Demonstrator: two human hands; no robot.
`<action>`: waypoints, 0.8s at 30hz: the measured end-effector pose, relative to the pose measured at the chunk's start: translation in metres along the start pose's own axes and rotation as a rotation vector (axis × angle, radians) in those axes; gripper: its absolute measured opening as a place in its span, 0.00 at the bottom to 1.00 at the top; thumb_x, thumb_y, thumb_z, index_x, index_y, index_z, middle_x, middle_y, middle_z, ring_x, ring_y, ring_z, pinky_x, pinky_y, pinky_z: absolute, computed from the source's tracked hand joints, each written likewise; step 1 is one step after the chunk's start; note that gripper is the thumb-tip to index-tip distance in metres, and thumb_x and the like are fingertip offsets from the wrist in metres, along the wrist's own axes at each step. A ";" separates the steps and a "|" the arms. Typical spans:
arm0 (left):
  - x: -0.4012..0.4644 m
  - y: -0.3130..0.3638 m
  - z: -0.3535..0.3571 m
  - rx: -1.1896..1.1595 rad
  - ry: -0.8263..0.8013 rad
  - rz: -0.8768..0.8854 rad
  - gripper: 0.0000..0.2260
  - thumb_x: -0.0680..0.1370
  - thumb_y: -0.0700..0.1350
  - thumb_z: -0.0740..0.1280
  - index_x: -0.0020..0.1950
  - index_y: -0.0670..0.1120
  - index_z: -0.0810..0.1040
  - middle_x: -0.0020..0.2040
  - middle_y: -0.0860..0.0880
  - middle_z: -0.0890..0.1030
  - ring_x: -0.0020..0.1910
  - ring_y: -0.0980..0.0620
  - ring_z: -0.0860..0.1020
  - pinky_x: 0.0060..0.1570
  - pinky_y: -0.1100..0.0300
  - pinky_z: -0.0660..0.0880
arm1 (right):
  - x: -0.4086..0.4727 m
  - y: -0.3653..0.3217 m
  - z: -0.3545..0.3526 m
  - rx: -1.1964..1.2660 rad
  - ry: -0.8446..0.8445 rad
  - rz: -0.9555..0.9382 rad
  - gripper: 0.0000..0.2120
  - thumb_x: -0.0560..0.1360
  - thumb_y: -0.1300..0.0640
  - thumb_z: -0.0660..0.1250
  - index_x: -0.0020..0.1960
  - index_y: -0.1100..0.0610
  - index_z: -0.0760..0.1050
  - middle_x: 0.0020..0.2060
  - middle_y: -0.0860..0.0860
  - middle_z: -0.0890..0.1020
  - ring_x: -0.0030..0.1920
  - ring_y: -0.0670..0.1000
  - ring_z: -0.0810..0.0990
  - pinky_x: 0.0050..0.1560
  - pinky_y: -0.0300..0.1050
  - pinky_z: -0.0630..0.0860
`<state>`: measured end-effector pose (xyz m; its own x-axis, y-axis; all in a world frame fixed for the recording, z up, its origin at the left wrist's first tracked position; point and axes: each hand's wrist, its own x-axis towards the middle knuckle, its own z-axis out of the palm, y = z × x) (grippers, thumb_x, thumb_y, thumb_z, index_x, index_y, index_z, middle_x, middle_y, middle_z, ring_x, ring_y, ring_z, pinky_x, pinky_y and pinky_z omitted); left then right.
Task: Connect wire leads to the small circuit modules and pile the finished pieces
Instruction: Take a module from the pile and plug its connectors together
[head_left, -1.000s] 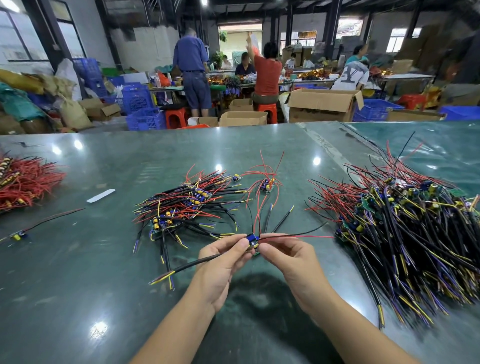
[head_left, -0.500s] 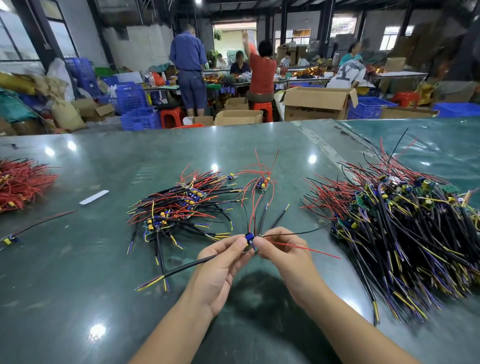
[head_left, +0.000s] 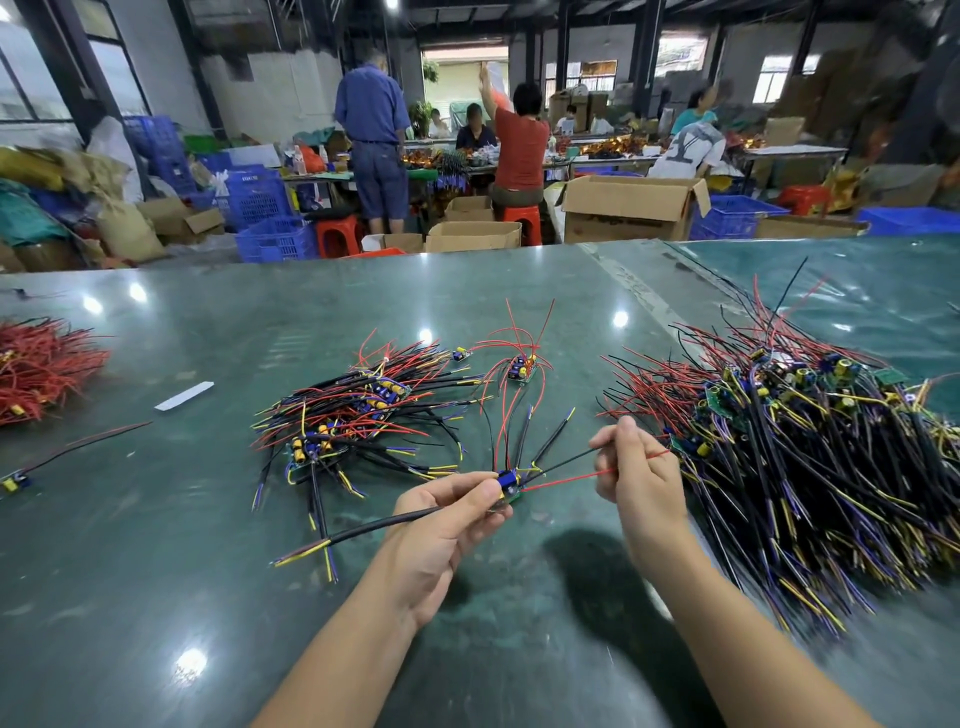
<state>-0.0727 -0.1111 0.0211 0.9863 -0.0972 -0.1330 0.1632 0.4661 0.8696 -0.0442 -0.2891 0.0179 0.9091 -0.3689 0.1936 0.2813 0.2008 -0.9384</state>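
Since the earlier frame the right hand (head_left: 636, 467) had drawn away rightward, pinching the red lead (head_left: 566, 479) taut. The left hand (head_left: 441, 525) pinched the small module (head_left: 508, 483) above the green table (head_left: 156, 545), between two wired piles (head_left: 358, 410).

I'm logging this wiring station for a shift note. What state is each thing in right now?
left hand: pinches the circuit module, held above the table
right hand: pinches the red lead, drawn out to the right
small pile: lying loose on the table
large pile: heaped at the right
cardboard box: flaps open
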 end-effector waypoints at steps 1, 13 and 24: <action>0.001 0.000 0.000 0.003 -0.004 0.000 0.06 0.65 0.38 0.71 0.39 0.39 0.84 0.38 0.40 0.84 0.33 0.50 0.82 0.34 0.66 0.79 | -0.001 0.001 0.000 0.001 0.016 -0.013 0.20 0.83 0.56 0.53 0.34 0.57 0.73 0.20 0.46 0.69 0.21 0.40 0.63 0.23 0.31 0.61; 0.007 0.000 -0.006 -0.009 0.103 0.119 0.04 0.71 0.33 0.70 0.43 0.39 0.82 0.36 0.44 0.84 0.33 0.52 0.82 0.35 0.67 0.78 | -0.001 0.006 0.005 0.056 0.006 0.045 0.14 0.78 0.45 0.56 0.43 0.55 0.70 0.23 0.45 0.71 0.22 0.41 0.65 0.24 0.34 0.64; 0.002 -0.015 -0.004 0.867 0.121 0.967 0.12 0.71 0.40 0.72 0.50 0.54 0.82 0.47 0.58 0.81 0.47 0.60 0.80 0.49 0.68 0.74 | -0.046 -0.007 0.035 0.032 -0.462 0.542 0.24 0.81 0.49 0.56 0.74 0.53 0.57 0.62 0.57 0.78 0.48 0.51 0.82 0.47 0.39 0.78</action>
<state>-0.0732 -0.1145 0.0056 0.6985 0.0567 0.7133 -0.6322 -0.4180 0.6523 -0.0776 -0.2415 0.0255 0.9588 0.2112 -0.1898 -0.2448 0.2763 -0.9294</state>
